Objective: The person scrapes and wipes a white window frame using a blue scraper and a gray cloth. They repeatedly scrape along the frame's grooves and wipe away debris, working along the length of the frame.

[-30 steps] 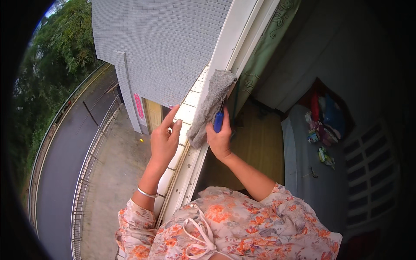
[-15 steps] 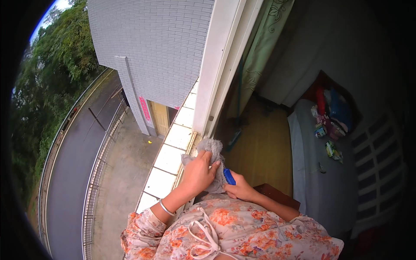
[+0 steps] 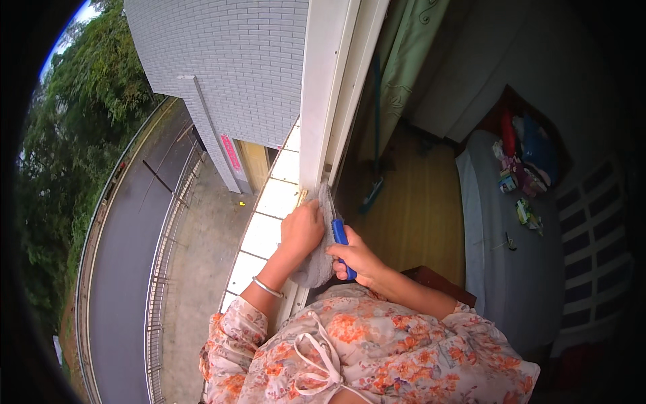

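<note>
A grey cloth (image 3: 315,268) lies bunched over the window frame's bottom track. My left hand (image 3: 301,229), with a silver bangle at its wrist, is closed on the cloth and presses it against the frame; its fingertips are mostly hidden. To its right, my right hand (image 3: 356,256) grips a slim blue-handled tool (image 3: 340,232), held nearly upright against the cloth's edge. A thin strip shows above the handle, but its tip is hidden by the cloth, so its exact kind is unclear.
The white window frame (image 3: 319,101) rises ahead, beside a tiled outer ledge (image 3: 259,236). Outside, far below, run a railing (image 3: 158,296) and a road (image 3: 121,269). Indoors are a green curtain (image 3: 404,74), a broom (image 3: 372,192) and a bed (image 3: 498,269) with packages on it.
My left hand has shifted up along the frame with the cloth. The right hand has risen, turning the blue handle more upright, with more of it now showing.
</note>
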The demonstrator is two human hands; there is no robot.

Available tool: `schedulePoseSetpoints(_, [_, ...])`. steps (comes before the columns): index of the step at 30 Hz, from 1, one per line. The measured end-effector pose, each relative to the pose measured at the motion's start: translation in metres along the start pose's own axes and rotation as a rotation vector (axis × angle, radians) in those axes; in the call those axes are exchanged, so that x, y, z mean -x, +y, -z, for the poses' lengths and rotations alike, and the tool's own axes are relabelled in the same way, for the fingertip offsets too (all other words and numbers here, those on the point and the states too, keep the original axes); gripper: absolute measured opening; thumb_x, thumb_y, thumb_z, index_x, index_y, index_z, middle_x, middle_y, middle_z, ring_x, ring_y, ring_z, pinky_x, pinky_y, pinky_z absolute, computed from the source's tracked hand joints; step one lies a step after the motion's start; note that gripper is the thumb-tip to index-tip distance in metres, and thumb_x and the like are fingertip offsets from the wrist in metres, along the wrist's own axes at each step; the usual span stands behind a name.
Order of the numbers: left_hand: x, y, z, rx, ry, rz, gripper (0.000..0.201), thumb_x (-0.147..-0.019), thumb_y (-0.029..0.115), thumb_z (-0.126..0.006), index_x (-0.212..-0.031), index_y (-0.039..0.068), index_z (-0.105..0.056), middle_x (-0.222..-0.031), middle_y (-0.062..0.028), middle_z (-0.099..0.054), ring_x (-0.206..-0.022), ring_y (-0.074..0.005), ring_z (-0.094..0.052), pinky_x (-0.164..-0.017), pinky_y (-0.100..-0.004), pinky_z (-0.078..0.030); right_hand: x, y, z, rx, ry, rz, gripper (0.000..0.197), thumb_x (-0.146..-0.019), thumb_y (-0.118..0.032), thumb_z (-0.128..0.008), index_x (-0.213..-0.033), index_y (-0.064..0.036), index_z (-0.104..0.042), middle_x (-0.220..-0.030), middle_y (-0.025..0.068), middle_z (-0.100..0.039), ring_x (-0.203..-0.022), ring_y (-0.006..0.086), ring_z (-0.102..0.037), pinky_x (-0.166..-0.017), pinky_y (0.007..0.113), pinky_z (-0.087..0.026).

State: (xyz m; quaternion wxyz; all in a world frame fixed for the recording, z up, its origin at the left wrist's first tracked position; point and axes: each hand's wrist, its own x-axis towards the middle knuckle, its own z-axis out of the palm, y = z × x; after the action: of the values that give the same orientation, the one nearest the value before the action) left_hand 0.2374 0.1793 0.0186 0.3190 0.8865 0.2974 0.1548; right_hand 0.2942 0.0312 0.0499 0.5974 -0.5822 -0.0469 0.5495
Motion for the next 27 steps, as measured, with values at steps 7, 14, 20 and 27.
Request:
schedulePoseSetpoints(7, [-0.006, -0.006, -0.007, 0.107, 0.06, -0.064, 0.017, -0.095, 0.016, -0.058, -0.092, 0.0, -0.061, -0.093, -0.0222, -0.067, -0.087, -0.0464, -0.065, -0.074, -0.0527, -0.051, -0.019, 0.023, -0.003, 0.251, 0.1, 0.225, 0.054, -0.089, 0.001, -0.061, -0.138, -0.0084, -0.038, -0.08, 0.0073, -0.051, -0.05, 0.0149, -0.051, -0.041, 0.033, -0.041])
schedulePoseSetpoints(14, [0.005, 0.013, 0.001, 0.311, 0.297, -0.311, 0.007, -0.094, 0.004, -0.059, -0.091, 0.002, -0.052, -0.092, -0.0184, -0.058, -0.082, -0.0438, -0.061, -0.065, -0.0486, -0.049, -0.055, 0.066, 0.026, 0.551, 0.26, 0.828, 0.051, -0.088, -0.001, -0.064, -0.137, -0.0008, -0.048, -0.1, 0.0222, -0.064, -0.089, 0.0322, -0.067, -0.082, 0.04, -0.053])
schedulePoseSetpoints(20, [0.013, 0.024, 0.006, 0.369, 0.429, -0.5, 0.014, -0.094, 0.002, -0.059, -0.108, 0.003, -0.061, -0.092, -0.0165, -0.057, -0.078, -0.042, -0.062, -0.062, -0.0456, -0.05, -0.038, 0.051, 0.021, 0.576, 0.242, 1.063, 0.05, -0.09, -0.001, -0.063, -0.137, -0.001, -0.048, -0.1, 0.0181, -0.062, -0.089, 0.0257, -0.064, -0.081, 0.037, -0.053])
schedulePoseSetpoints(27, [-0.013, 0.026, 0.01, 0.281, 0.432, -0.417, 0.03, -0.092, 0.0, -0.06, -0.122, 0.004, -0.062, -0.096, -0.0153, -0.059, -0.075, -0.0395, -0.064, -0.06, -0.0439, -0.051, -0.055, 0.034, 0.008, 0.524, 0.229, 1.029, 0.05, -0.091, -0.001, -0.063, -0.138, 0.0013, -0.045, -0.103, 0.0143, -0.059, -0.092, 0.0217, -0.062, -0.081, 0.033, -0.051])
